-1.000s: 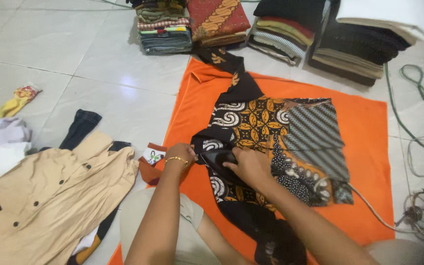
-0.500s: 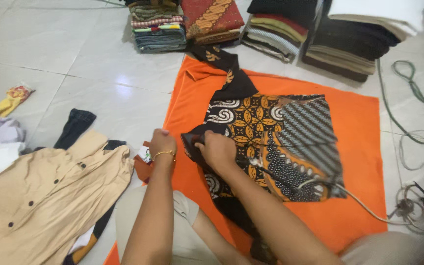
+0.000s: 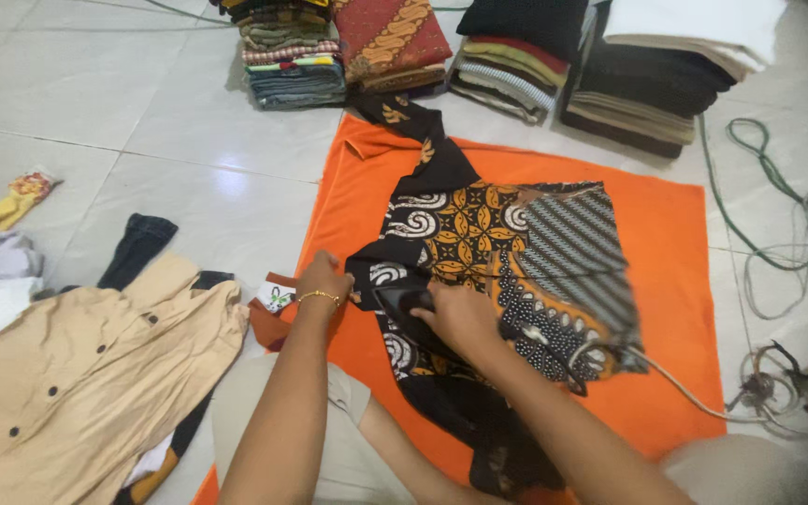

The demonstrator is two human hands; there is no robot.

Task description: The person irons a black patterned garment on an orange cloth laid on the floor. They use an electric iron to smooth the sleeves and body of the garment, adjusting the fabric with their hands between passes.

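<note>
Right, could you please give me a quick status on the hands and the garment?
Left hand pinning batik shirt edge. Right hand gripping iron on the shirt. Iron cord trailing right, nothing blocking.

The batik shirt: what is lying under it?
An orange cloth is spread under the batik shirt, and tiled floor surrounds the cloth. What is beneath the cloth is covered.

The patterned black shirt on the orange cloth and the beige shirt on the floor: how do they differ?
The patterned black shirt lies spread on the orange cloth; the beige shirt lies rumpled on the tiled floor.
The black shirt bears mixed orange, white and striped patterns; the beige shirt is plain with dark buttons.
The left hand and right hand rest on the black shirt; nothing touches the beige one.
</note>
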